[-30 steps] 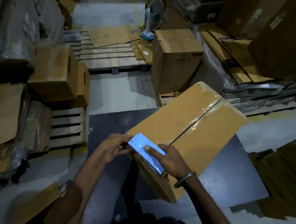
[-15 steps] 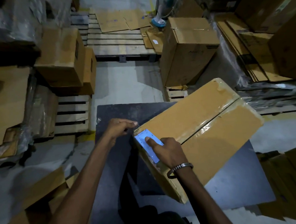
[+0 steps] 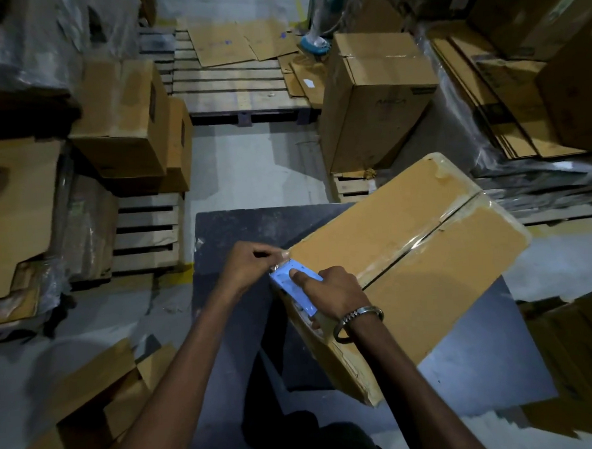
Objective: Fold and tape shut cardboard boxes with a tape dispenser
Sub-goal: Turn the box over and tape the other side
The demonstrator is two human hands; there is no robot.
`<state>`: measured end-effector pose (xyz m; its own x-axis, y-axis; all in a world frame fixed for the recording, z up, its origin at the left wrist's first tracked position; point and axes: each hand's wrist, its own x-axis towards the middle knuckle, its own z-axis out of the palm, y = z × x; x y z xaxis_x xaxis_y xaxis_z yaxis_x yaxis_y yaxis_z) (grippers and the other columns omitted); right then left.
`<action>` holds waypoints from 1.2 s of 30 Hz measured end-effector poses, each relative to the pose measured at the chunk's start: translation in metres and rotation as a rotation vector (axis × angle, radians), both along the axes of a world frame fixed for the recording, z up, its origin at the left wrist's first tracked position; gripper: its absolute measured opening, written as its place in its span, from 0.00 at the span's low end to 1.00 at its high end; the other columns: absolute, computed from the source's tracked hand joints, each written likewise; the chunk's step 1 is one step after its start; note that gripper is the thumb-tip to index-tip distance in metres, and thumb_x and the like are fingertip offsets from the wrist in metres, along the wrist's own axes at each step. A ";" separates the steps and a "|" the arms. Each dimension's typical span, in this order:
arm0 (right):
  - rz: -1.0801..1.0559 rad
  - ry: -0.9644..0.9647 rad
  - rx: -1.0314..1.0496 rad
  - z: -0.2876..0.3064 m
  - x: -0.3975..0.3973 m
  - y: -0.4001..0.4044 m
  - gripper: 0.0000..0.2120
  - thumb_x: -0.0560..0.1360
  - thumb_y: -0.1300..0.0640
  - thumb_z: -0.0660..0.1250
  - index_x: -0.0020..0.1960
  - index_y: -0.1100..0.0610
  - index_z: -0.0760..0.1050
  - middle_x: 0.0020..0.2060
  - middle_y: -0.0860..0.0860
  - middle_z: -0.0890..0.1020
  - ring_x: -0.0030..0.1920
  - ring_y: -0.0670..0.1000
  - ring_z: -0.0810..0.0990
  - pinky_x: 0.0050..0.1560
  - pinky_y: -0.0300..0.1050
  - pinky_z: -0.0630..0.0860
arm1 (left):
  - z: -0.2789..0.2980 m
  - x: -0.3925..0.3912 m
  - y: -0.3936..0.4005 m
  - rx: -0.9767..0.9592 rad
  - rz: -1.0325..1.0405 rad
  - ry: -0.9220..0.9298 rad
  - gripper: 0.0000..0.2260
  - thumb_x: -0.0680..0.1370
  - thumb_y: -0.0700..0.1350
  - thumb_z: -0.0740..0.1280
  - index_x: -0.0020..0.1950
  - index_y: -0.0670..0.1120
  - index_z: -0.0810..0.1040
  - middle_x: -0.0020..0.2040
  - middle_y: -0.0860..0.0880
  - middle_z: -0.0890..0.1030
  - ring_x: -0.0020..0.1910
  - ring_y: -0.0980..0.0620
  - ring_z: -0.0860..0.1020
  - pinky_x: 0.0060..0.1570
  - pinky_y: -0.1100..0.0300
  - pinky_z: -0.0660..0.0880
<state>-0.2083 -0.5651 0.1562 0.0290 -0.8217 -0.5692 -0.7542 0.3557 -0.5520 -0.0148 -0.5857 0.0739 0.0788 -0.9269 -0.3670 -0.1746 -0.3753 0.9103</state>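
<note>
A closed cardboard box [image 3: 409,252] lies tilted on a dark table [image 3: 240,227], its centre seam and far edges covered with clear tape. My right hand [image 3: 329,291] grips a light-blue tape dispenser [image 3: 292,284] at the box's near-left edge, index finger stretched along its top. My left hand [image 3: 252,264] pinches the end of the clear tape at the box's near-left corner, just beyond the dispenser's nose. A metal bracelet sits on my right wrist.
An upright closed box [image 3: 377,100] stands beyond the table on a pallet. Stacked boxes [image 3: 128,120] sit at the left on another pallet. Flat cardboard sheets [image 3: 479,87] lie at the right and loose pieces [image 3: 97,389] by my left elbow. A fan base [image 3: 314,44] stands far back.
The dispenser and both hands have shifted along the box's near edge to its left corner. My left hand now pinches the tape end at that corner.
</note>
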 end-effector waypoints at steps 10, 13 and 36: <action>0.061 0.135 -0.076 -0.001 -0.027 0.029 0.31 0.76 0.30 0.66 0.34 0.58 0.70 0.35 0.57 0.77 0.43 0.62 0.78 0.40 0.47 0.67 | -0.016 -0.035 0.034 -0.163 0.247 -0.405 0.14 0.76 0.65 0.72 0.52 0.58 0.89 0.45 0.58 0.88 0.47 0.57 0.86 0.50 0.54 0.83; 0.063 0.111 -0.040 0.000 -0.030 0.032 0.30 0.75 0.30 0.66 0.35 0.57 0.70 0.37 0.56 0.77 0.42 0.59 0.76 0.40 0.46 0.67 | -0.012 -0.040 0.038 -0.162 0.263 -0.492 0.15 0.77 0.65 0.71 0.54 0.58 0.89 0.49 0.55 0.88 0.52 0.52 0.86 0.51 0.55 0.82; 0.131 0.073 0.136 0.012 -0.060 0.037 0.24 0.79 0.35 0.65 0.38 0.55 0.71 0.37 0.50 0.74 0.46 0.57 0.76 0.45 0.47 0.69 | 0.016 -0.107 -0.008 -0.081 -0.117 -0.978 0.30 0.84 0.69 0.51 0.63 0.46 0.78 0.61 0.41 0.83 0.59 0.35 0.81 0.56 0.45 0.75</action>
<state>-0.2686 -0.5278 0.1682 0.0852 -0.7289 -0.6793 -0.8352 0.3196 -0.4476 -0.1217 -0.5938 0.0897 0.2198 -0.9676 -0.1242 -0.8958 -0.2506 0.3671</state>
